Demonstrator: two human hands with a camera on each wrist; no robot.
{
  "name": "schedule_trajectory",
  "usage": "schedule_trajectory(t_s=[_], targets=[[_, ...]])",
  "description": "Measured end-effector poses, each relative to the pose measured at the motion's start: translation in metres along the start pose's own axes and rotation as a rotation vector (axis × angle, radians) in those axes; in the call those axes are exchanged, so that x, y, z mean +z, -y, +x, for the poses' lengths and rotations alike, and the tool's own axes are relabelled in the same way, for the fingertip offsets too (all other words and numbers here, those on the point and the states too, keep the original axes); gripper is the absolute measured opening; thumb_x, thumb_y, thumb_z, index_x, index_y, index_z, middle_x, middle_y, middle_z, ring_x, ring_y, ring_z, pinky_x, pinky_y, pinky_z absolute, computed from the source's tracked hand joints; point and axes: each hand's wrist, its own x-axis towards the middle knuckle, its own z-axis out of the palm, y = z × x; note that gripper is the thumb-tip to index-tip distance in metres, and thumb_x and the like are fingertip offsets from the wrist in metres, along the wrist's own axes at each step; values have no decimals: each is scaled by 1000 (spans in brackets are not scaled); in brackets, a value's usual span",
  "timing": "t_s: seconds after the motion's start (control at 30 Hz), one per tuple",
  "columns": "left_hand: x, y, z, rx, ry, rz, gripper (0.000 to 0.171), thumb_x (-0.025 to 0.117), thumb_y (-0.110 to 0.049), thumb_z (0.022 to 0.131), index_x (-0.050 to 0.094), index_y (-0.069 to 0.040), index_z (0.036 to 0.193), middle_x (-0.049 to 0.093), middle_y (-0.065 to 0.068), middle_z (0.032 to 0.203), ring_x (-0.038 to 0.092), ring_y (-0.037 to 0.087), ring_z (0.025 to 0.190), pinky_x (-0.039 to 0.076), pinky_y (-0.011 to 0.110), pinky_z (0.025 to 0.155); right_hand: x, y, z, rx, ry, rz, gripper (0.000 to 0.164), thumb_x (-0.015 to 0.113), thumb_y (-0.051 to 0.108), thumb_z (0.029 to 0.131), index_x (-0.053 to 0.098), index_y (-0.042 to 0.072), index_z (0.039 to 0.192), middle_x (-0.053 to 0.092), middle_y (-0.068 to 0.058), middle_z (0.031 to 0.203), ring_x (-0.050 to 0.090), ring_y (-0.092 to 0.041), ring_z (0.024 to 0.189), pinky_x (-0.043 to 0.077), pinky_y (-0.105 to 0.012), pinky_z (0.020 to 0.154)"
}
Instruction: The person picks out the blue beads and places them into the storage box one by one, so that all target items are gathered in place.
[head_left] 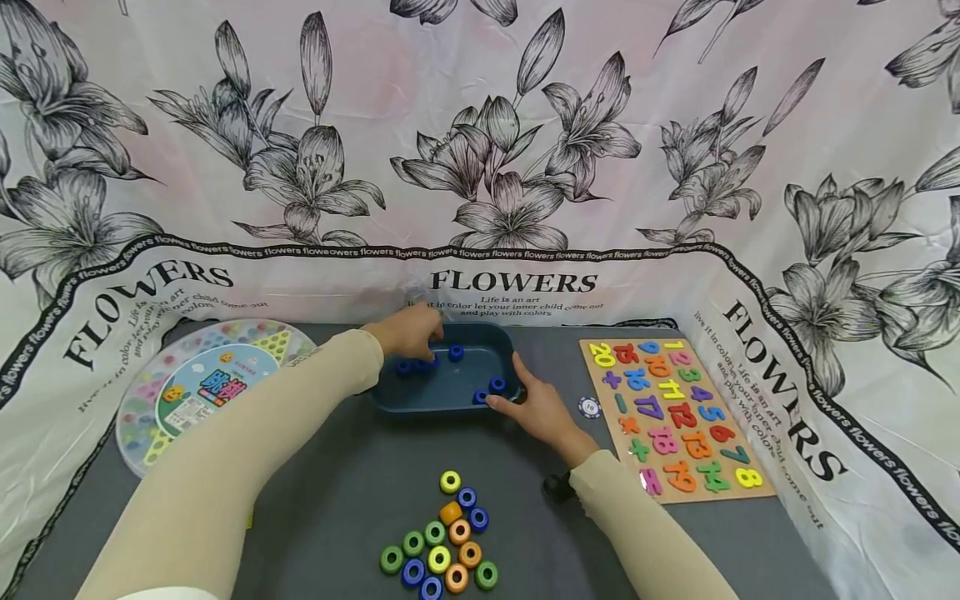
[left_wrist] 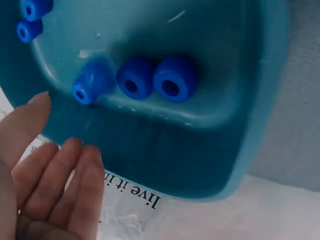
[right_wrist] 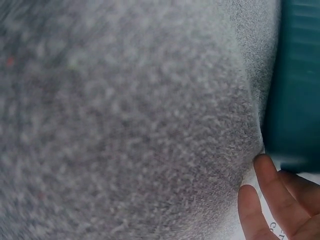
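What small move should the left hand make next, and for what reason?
Probably the left hand should draw back toward the loose blue beads: its fingers look empty, the teal tray shows only blue beads inside, and four lie outside among other colours.

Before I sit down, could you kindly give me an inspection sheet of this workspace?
Surface: grey tabletop, visible areas flat.
Job's things: blue tray holding blue beads; a mixed-colour bead cluster lies on the near side.
Clutter: round board left; number board right, with a round chip beside it.
Left hand: at the tray's left end, fingers holding nothing visible.
Right hand: at the tray's right end, touching it.
Cables: nothing seen.
Surroundings: flower-printed cloth behind and at both sides.
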Motion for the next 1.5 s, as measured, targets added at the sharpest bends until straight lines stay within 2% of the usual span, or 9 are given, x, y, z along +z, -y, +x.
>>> schedule_trajectory(t_s=[0.17, 0.33, 0.5, 0.67, 0.8, 0.97, 1.1, 1.37, 1.5], targets=[[-6, 2, -16, 16, -113, 53, 34, 71, -22, 79, 68, -2, 107, 69, 10, 103, 63, 24, 95, 52, 37, 84, 2, -2, 2, -8, 10, -11, 98, 58, 69, 74, 11, 28, 150, 50, -3, 62, 50, -13, 59, 37, -26, 55], [3, -34, -39, 225, -197, 122, 22, 67, -26, 83, 70, -10, 99, 70, 2, 93, 64, 15, 83, 52, 32, 75, 0, -1, 2, 0, 11, 1, 99, 58, 69, 74, 12, 25, 150, 52, -4, 62, 51, -14, 58, 39, -27, 56], [46, -91, -63, 432, 5, 218, 24, 68, -31, 83, 68, -17, 103, 66, -5, 95, 61, 7, 83, 51, 25, 74, 2, -1, 1, -19, -11, 2, 98, 60, 66, 75, 14, 23, 150, 49, -3, 58, 49, -15, 54, 38, -27, 54], [87, -118, -69, 480, 191, 227, 30, 73, -21, 79, 68, -23, 109, 66, -9, 105, 62, 5, 94, 51, 21, 79, 4, -2, 1, -29, -9, -3, 98, 59, 67, 75, 13, 24, 150, 47, -1, 56, 47, -14, 53, 37, -27, 54], [105, -123, -67, 511, 222, 215, 32, 74, -14, 77, 69, -26, 107, 67, -12, 103, 62, 4, 95, 51, 21, 79, 5, -1, -2, -15, -8, -8, 99, 59, 68, 74, 13, 25, 150, 55, -5, 65, 52, -14, 58, 41, -28, 60], [115, -124, -62, 584, 203, 197, 30, 71, -8, 77, 71, -28, 100, 66, -14, 95, 61, 0, 86, 50, 18, 73, 1, 2, -4, -18, -38, -10, 98, 60, 66, 75, 16, 21, 150, 65, -16, 106, 62, -18, 78, 46, -33, 72], [118, -121, -61, 599, 181, 208, 31, 73, -8, 76, 71, -27, 100, 64, -12, 93, 60, 0, 84, 49, 16, 72, 0, 3, -4, -18, -40, -9, 98, 60, 66, 75, 17, 20, 150, 65, -18, 104, 61, -17, 76, 46, -33, 72], [120, -115, -63, 535, 170, 202, 37, 73, -7, 77, 69, -29, 107, 61, -10, 99, 59, 3, 89, 50, 19, 77, 0, 3, -4, -8, -41, -7, 98, 59, 68, 74, 16, 23, 150, 45, -17, 140, 62, -27, 101, 48, -38, 80], [116, -114, -63, 492, 156, 172, 27, 72, -11, 79, 69, -26, 101, 61, -11, 94, 59, 2, 82, 50, 19, 74, 1, 2, -4, -6, -42, -7, 98, 58, 69, 74, 15, 24, 150, 57, -19, 127, 64, -25, 91, 49, -38, 78]])
